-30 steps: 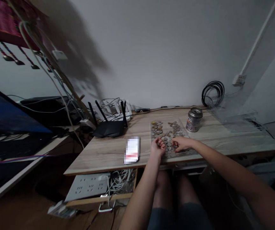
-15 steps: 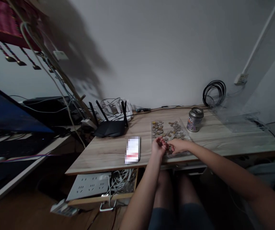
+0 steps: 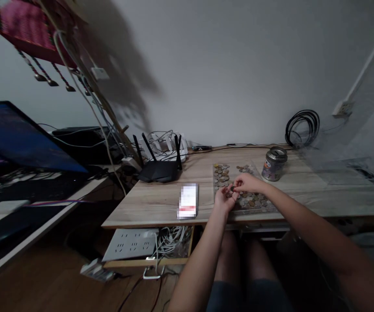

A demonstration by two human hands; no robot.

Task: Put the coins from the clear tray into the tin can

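Note:
Many coins [image 3: 254, 200] lie spread over a clear plastic sheet or tray [image 3: 245, 211] on the desk. Just above them my right hand [image 3: 247, 183] pinches one dark coin [image 3: 232, 189] between thumb and fingertips. Below and to its left, my left hand [image 3: 224, 199] is turned up with curled fingers, its fingertips close to that coin. What lies inside the left hand, if anything, is too small to make out. A printed tin can with a metal lid [image 3: 274, 164] stands upright beyond the coins, to the right.
Left of the coins lies a phone [image 3: 188, 201] with a lit screen. A black router [image 3: 159, 171] stands behind it. A coil of black cable [image 3: 302, 128] rests against the wall. Below the desktop, an open drawer [image 3: 141, 263] holds a power strip [image 3: 130, 244] and cables.
My right hand has lifted from the near coins to beside my left fingertips, a coin in its pinch. The left hand has opened somewhat. The whole view has shifted, moving the scene rightward.

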